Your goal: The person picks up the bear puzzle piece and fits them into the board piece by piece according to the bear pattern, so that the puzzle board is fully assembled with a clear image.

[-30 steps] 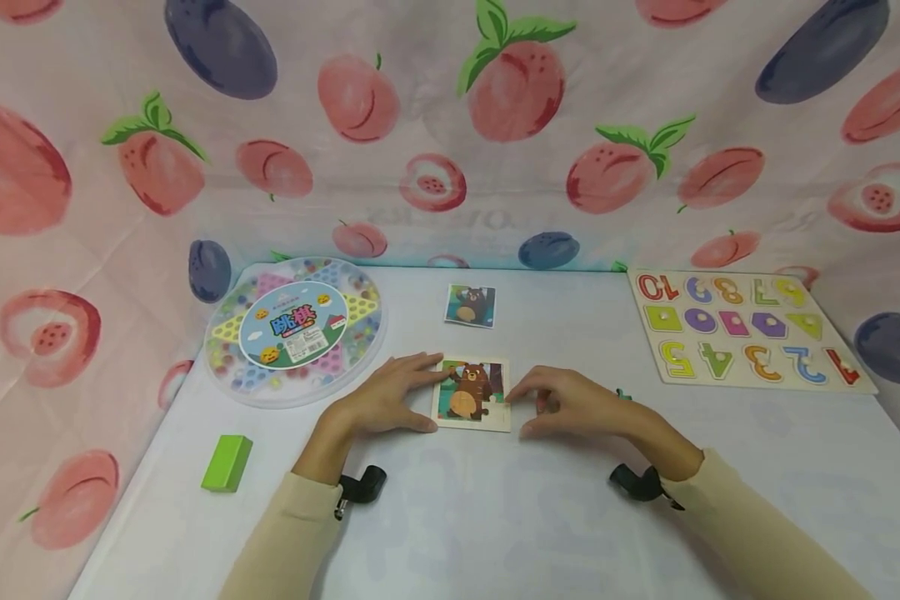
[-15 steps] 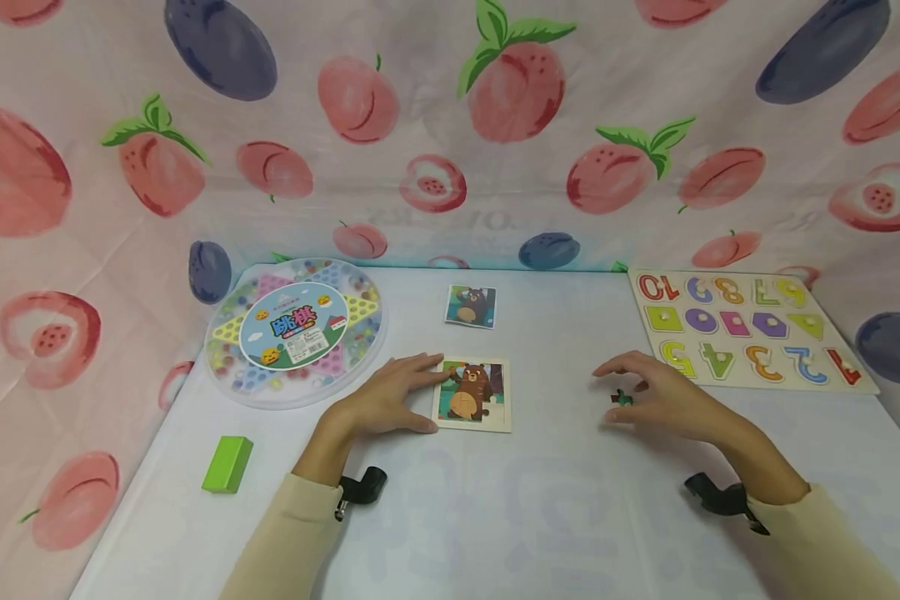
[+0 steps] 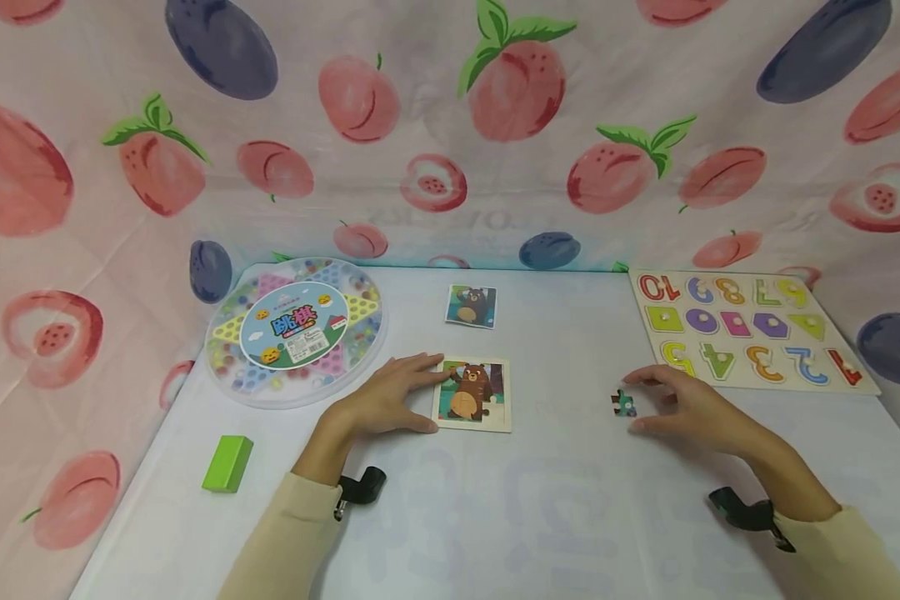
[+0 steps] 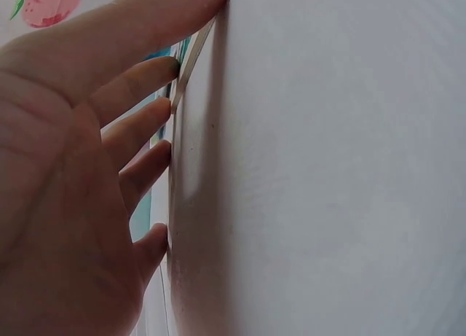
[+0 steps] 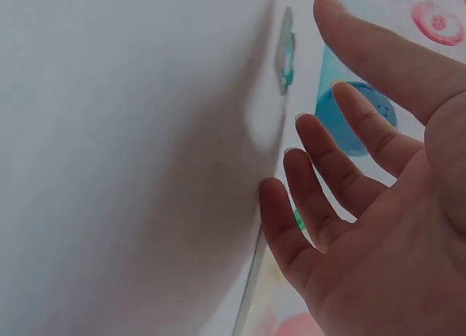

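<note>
A small square bear jigsaw puzzle [image 3: 465,396] lies in a pale tray at the middle of the table, with a gap at its lower right corner. My left hand [image 3: 385,396] rests at its left side, the index fingertip and thumb touching the tray's edge. One loose jigsaw piece [image 3: 624,403], green and dark, lies on the table to the right; the right wrist view shows the jigsaw piece [image 5: 286,53] almost edge-on. Beside it my right hand [image 3: 693,408] has thumb and fingers spread apart, with nothing held between them.
Behind the puzzle lies a bear picture card [image 3: 470,306]. A round Chinese checkers box [image 3: 294,332] stands at the back left, with a green block [image 3: 227,463] in front of it. At the back right is a wooden number board [image 3: 753,332], close to my right hand.
My right hand has moved from the puzzle's right edge to the loose piece, then drawn back slightly right of it. The piece has turned and shows more fully. My left hand stays put.
</note>
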Motion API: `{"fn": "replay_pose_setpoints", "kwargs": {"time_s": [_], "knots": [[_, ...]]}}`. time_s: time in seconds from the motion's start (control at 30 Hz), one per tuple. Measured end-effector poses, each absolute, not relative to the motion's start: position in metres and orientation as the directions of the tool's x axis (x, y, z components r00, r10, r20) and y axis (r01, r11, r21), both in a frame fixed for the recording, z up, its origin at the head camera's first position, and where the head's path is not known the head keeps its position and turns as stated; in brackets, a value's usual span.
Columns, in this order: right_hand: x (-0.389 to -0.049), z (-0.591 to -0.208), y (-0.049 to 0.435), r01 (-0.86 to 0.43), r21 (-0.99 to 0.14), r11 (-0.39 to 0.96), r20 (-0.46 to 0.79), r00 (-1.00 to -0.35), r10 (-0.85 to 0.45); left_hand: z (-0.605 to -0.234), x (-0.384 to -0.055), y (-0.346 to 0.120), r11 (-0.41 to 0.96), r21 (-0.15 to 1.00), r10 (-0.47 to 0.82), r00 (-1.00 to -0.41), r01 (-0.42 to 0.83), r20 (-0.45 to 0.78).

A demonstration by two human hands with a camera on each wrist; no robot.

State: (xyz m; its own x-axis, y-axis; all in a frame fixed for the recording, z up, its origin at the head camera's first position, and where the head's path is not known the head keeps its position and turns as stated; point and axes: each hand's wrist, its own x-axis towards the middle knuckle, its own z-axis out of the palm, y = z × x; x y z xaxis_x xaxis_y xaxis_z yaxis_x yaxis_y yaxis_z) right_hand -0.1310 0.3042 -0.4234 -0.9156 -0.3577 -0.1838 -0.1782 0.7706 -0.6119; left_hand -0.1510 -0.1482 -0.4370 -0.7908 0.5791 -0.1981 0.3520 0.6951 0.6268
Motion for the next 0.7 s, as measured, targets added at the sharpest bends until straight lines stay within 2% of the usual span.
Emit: {"fn": "replay_pose_setpoints", "kwargs": {"time_s": [0.23, 0.7], "knots": [[-0.133, -0.43, 0.303, -0.206, -0.578, 0.79, -0.155, -0.922, -0.355, -0.44, -0.151, -0.149, 0.694, 0.629, 0.581, -0.787, 0.349, -0.205], [-0.137, -0.437, 0.299, -0.159, -0.555, 0.816, -0.146, -0.948, -0.284, -0.439, -0.151, -0.149, 0.711, 0.615, 0.576, -0.785, 0.342, -0.228]]}}
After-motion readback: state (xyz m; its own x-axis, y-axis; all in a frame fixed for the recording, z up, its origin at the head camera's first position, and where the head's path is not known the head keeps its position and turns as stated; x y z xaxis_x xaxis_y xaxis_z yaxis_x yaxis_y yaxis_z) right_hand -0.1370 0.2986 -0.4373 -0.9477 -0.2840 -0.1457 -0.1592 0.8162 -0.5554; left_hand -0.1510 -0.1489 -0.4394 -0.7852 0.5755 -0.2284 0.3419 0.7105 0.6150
